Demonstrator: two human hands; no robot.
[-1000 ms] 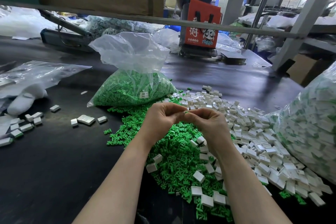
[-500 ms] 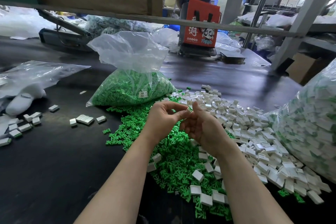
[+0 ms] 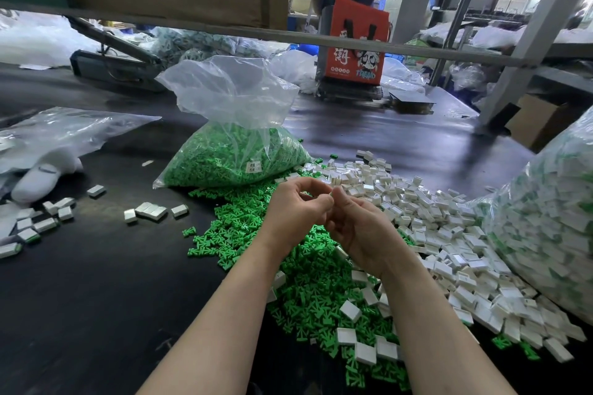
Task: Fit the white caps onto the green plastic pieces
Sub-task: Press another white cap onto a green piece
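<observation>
A loose heap of green plastic pieces point(image 3: 244, 228) lies on the dark table in front of me. Beside it on the right spreads a heap of white caps point(image 3: 433, 218). Above where the heaps meet, my left hand point(image 3: 295, 212) and my right hand point(image 3: 359, 231) come together at the fingertips. Both have curled fingers and pinch a small plastic piece between them. The fingers hide nearly all of that piece.
An open clear bag of green pieces point(image 3: 237, 157) stands behind the heaps. A big bag of capped pieces point(image 3: 545, 218) fills the right edge. Several capped pieces point(image 3: 150, 212) and a white glove point(image 3: 35, 183) lie at the left. A metal bar point(image 3: 288, 37) crosses overhead, with a red bag point(image 3: 353, 42) behind.
My right hand, which had opened with its palm showing half a second ago, has curled its fingers back onto the left fingertips. Both hands stay in the same place.
</observation>
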